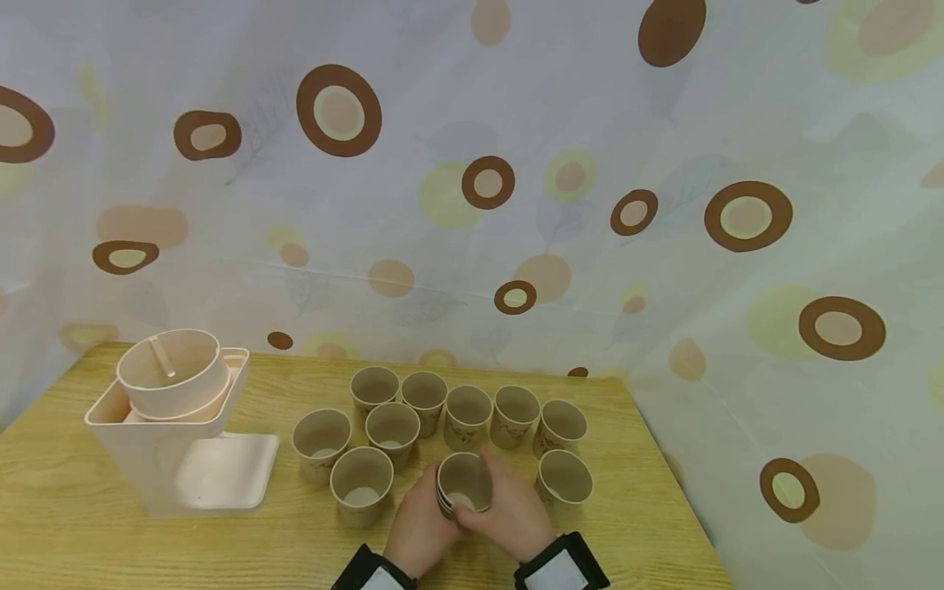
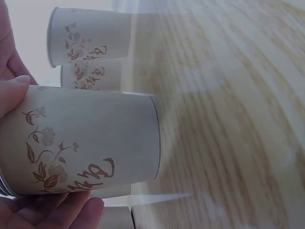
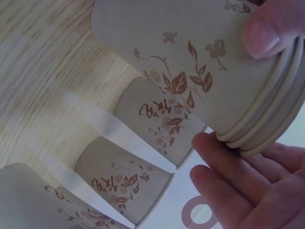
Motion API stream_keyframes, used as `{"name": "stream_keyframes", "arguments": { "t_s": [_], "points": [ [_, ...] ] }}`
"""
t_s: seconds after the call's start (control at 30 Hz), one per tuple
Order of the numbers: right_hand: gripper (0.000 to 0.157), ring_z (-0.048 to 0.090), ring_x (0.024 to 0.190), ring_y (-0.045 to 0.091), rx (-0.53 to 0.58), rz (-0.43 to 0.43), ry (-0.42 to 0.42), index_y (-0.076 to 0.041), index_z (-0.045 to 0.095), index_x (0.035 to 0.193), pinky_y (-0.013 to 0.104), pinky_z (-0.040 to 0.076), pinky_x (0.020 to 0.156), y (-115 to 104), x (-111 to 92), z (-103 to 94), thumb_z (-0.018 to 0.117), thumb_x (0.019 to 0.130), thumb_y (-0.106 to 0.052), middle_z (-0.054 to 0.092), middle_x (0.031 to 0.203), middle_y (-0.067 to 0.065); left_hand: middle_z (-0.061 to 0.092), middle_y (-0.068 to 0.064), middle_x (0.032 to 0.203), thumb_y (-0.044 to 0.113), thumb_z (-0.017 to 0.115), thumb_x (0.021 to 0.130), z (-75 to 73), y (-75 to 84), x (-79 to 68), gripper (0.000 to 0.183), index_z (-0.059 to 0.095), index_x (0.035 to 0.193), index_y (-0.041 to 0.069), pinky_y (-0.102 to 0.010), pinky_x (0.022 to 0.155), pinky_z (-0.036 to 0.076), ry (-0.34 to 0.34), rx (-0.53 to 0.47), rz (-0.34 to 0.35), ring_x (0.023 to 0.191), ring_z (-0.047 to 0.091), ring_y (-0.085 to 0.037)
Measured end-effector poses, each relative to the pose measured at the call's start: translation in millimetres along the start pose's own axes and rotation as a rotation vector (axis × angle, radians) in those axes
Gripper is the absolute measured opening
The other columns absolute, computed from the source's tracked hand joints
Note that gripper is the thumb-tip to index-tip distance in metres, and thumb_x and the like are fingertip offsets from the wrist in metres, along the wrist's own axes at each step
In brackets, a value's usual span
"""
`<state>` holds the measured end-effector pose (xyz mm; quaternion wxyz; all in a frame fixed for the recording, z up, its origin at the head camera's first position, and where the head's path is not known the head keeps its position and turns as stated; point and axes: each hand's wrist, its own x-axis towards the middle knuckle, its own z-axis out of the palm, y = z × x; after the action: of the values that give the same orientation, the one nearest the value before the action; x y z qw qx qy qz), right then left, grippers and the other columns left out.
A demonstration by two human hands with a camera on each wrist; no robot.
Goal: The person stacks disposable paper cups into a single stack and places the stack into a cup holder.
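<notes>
Both hands hold a small stack of nested paper cups (image 1: pixel 466 477) at the front middle of the table. The left hand (image 1: pixel 422 523) grips it from the left; in the left wrist view the stack's outer cup (image 2: pixel 90 138) shows brown flower print and lies between thumb and fingers. The right hand (image 1: pixel 516 510) holds the right side, its thumb (image 3: pixel 262 38) on the cup wall and fingers near the layered rims in the right wrist view. Several single upright cups stand around, including a near-left cup (image 1: pixel 361 485) and a near-right cup (image 1: pixel 565 478).
A back row of upright cups, one of them a middle cup (image 1: pixel 468 416), stands behind the hands. At the left of the wooden table (image 1: pixel 310 541) is a pale plastic container (image 1: pixel 140 459) with a round tub (image 1: pixel 173 393) in its top. A patterned sheet (image 1: pixel 413 106) hangs behind.
</notes>
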<state>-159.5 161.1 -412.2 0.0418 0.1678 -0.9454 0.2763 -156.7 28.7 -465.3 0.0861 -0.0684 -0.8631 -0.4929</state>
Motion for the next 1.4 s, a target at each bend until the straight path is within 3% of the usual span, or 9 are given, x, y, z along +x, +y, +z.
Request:
{"name": "stream_keyframes", "arguments": {
  "t_s": [0.37, 0.6, 0.8, 0.9, 0.97, 1.17, 1.4],
  "points": [
    [0.079, 0.06, 0.101, 0.038, 0.005, -0.002, -0.009, 0.017, 0.047, 0.127, 0.05, 0.052, 0.081, -2, 1, 0.6, 0.073, 0.071, -0.032, 0.059, 0.12, 0.032, 0.065, -0.021, 0.108, 0.01, 0.077, 0.057, -3.5, 2.0, 0.7, 0.069, 0.05, 0.118, -0.006, -0.05, 0.083, 0.051, -0.024, -0.081, -0.017, 0.099, 0.061, -0.033],
    [0.076, 0.06, 0.102, 0.034, 0.011, 0.022, 0.003, 0.012, 0.047, 0.129, 0.048, 0.053, 0.081, -2, -1, 2.3, 0.072, 0.074, -0.034, 0.061, 0.12, 0.027, 0.067, -0.018, 0.103, 0.011, 0.078, 0.055, -1.6, -1.2, 0.6, 0.063, 0.054, 0.112, -0.003, -0.047, 0.08, 0.052, 0.002, -0.048, -0.012, 0.094, 0.062, -0.03],
    [0.072, 0.053, 0.112, 0.04, 0.038, 0.147, 0.222, 0.01, 0.047, 0.129, 0.055, 0.047, 0.091, 1, -16, -16.3, 0.07, 0.079, -0.036, 0.059, 0.122, 0.028, 0.065, -0.018, 0.107, 0.02, 0.083, 0.058, -1.7, -0.7, -0.8, 0.068, 0.052, 0.115, -0.003, -0.049, 0.083, 0.051, -0.026, -0.111, -0.031, 0.097, 0.061, -0.031],
    [0.074, 0.045, 0.118, 0.045, 0.043, 0.229, 0.346, 0.012, 0.044, 0.13, 0.06, 0.041, 0.095, 12, -19, -29.8, 0.073, 0.077, -0.032, 0.051, 0.127, 0.032, 0.065, -0.018, 0.107, 0.02, 0.084, 0.058, -1.2, 0.1, 0.5, 0.069, 0.052, 0.116, -0.002, -0.049, 0.084, 0.05, -0.017, -0.136, -0.04, 0.099, 0.06, -0.031],
    [0.082, 0.041, 0.119, 0.047, 0.01, 0.3, 0.379, 0.013, 0.041, 0.132, 0.062, 0.039, 0.096, 24, -20, -35.7, 0.074, 0.075, -0.036, 0.045, 0.129, 0.035, 0.065, -0.018, 0.107, 0.019, 0.084, 0.058, -0.8, 0.6, 1.3, 0.068, 0.052, 0.115, -0.002, -0.05, 0.085, 0.05, -0.007, -0.143, -0.035, 0.098, 0.06, -0.031],
    [0.105, 0.035, 0.12, 0.057, -0.097, 0.475, 0.32, 0.019, 0.029, 0.136, 0.067, 0.037, 0.094, 57, -23, -40.2, 0.073, 0.07, -0.05, 0.037, 0.133, 0.043, 0.064, -0.019, 0.107, 0.019, 0.085, 0.058, 0.6, -0.7, 2.1, 0.069, 0.052, 0.114, -0.003, -0.05, 0.084, 0.05, -0.006, -0.153, -0.019, 0.098, 0.06, -0.032],
    [0.105, 0.044, 0.113, 0.057, -0.145, 0.5, 0.261, 0.022, 0.034, 0.132, 0.068, 0.042, 0.086, 71, -21, -33.8, 0.074, 0.067, -0.05, 0.045, 0.126, 0.046, 0.065, -0.019, 0.107, 0.02, 0.085, 0.059, 2.7, -3.8, 7.0, 0.069, 0.052, 0.115, -0.004, -0.05, 0.084, 0.051, 0.017, -0.134, -0.026, 0.098, 0.061, -0.032]
  ]
}}
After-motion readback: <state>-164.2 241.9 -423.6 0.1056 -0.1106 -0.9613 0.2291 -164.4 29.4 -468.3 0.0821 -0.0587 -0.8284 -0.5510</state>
